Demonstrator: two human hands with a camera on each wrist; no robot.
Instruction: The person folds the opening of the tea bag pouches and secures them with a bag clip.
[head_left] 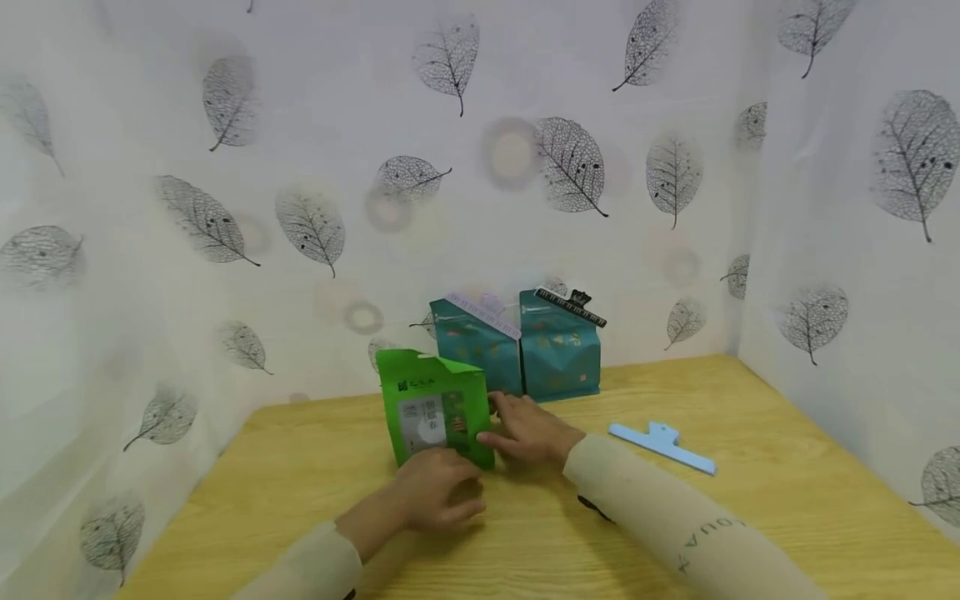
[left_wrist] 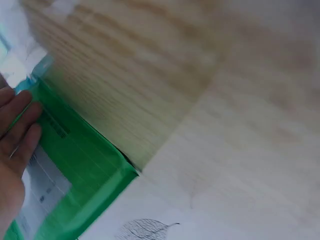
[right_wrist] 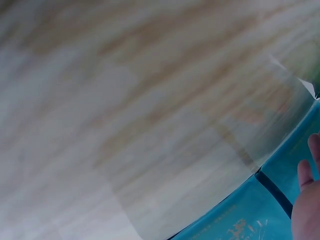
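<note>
A bright green pouch (head_left: 431, 379) with a grey and dark printed label stands upright on the table, its top edge creased. Low in front of it is my left hand (head_left: 438, 490); the left wrist view shows this hand's fairly straight fingers (left_wrist: 20, 117) against the pouch front. At the pouch's right side is my right hand (head_left: 531, 427), its thumb tip overlapping the side edge and its fingers reaching toward the back. In the right wrist view, the loosely extended fingers (right_wrist: 305, 172) appear before the teal pouches; contact cannot be made out.
Two teal pouches stand behind, against the wall: the left one (head_left: 476, 354) bears a lilac clip (head_left: 483, 314), the right one (head_left: 558, 354) a black piano-key clip (head_left: 572, 305). A light blue clip (head_left: 663, 446) lies right of my right hand on the wooden table (head_left: 300, 475).
</note>
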